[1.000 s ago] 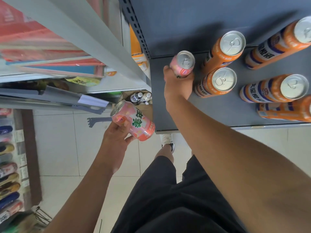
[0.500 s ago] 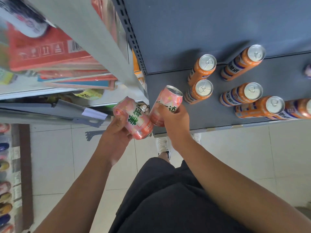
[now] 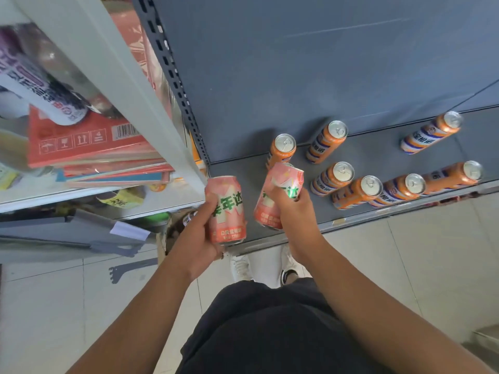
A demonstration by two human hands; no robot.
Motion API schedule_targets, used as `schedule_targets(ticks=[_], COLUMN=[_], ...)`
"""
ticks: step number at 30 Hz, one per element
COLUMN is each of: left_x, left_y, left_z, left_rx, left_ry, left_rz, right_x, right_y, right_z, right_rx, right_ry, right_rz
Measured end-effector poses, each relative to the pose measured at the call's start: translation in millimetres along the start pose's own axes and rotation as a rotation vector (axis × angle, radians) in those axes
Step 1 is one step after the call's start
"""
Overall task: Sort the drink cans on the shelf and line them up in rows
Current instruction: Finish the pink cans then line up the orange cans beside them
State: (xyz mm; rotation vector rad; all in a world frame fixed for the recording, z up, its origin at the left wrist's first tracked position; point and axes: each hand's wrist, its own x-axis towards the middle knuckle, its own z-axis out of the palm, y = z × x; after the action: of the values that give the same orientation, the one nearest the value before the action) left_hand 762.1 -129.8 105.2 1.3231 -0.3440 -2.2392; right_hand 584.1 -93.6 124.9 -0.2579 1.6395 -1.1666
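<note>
My left hand [image 3: 198, 238] grips a pink can with green lettering [image 3: 228, 211], held in the air in front of the dark grey shelf's [image 3: 378, 157] left front corner. My right hand [image 3: 294, 209] grips a second pink can [image 3: 272, 201], tilted over the shelf's front left part. Several tall orange cans stand on the shelf: one just behind the right hand's can [image 3: 282, 149], one further back [image 3: 326, 141], one far right at the back [image 3: 432, 132], and a row along the front [image 3: 356, 193].
A light grey shelf unit [image 3: 113, 76] juts in at the left, stacked with red boxes [image 3: 89, 141] and a bottle [image 3: 40, 85]. The dark back panel [image 3: 297, 63] rises behind the cans. Tiled floor [image 3: 405, 260], my shoes and black shorts lie below.
My right hand lifted its pink can off the shelf beside the orange cans and drew it back to the front edge. Both pink cans now sit side by side; the view has pulled back.
</note>
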Motion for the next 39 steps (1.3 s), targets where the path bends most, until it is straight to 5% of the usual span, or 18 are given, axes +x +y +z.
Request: schedule_targets(ticks=[13, 21, 39], left_x=[-2.2, -14.3, -21.2], left_y=[-14.0, -80.2, -217.5], left_z=[126.0, 248.2, 484.0], left_rx=[0.366, 0.335, 0.833], left_ry=[-0.262, -0.321, -0.729], left_rz=[0.142, 0.183, 0.260], right_x=[-19.6, -38.1, -102.3], right_y=[-49.7, -83.5, -99.6], right_z=[-124.0, -248.6, -492.4], right_rx=[0.051, 0.180, 0.424], right_ry=[-0.132, -0.047, 0.347], right_rz=[-0.157, -0.245, -0.414])
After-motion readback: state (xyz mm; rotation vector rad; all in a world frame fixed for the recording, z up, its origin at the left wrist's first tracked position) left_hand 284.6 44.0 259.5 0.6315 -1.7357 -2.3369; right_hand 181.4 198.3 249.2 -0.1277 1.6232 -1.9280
